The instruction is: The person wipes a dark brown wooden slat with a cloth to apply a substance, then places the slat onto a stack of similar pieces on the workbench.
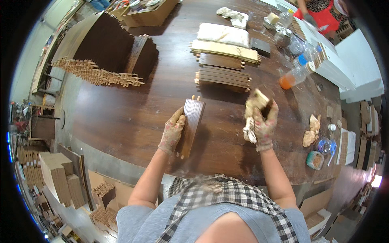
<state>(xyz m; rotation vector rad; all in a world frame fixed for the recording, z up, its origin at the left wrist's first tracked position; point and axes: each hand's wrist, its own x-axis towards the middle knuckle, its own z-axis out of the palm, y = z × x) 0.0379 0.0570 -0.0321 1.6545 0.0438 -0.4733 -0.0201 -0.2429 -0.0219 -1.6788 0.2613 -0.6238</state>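
tabletop [121, 119] gleams brown beneath the wooden slat [193, 125]; cartons [55, 178] stand left.

There are one worktop [121, 125], two gloves [172, 135], one dark wooden board [193, 121] with two dowels [193, 97] at its far end, and one bunched rag [250, 109]. I count one orange-liquid bottle [292, 79], one dark grey block [260, 46], one crumpled tan cloth [312, 131], one white cap [332, 127] and one checked apron [235, 192]. The large stack [97, 48] has too many boards to count.
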